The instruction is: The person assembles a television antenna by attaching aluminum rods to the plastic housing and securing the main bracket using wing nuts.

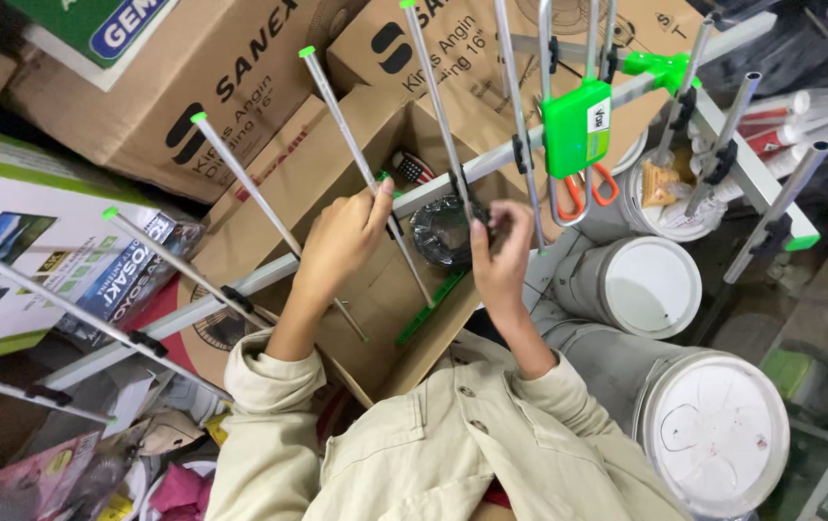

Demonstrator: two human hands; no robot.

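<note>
A TV antenna with a long aluminium boom [240, 285] and several thin rods tipped in green runs diagonally across the view. A green plastic box [576, 125] is mounted on the boom. My left hand [341, 241] grips the boom where one rod [341, 116] crosses it. My right hand [501, 260] pinches a black clip on the boom at the foot of another rod [433, 87]. Below the hands, a coil of black cable [438, 236] lies in an open cardboard box [337, 164]. Beige jacket sleeves cover both arms.
Large cardboard boxes [230, 87] are stacked behind the antenna, and a printed colour carton [9, 241] lies at the left. Two white lidded buckets [650, 285] [718, 429] stand at the right. Orange-handled scissors [583, 193] and a white tub [665, 207] of packets are beside them.
</note>
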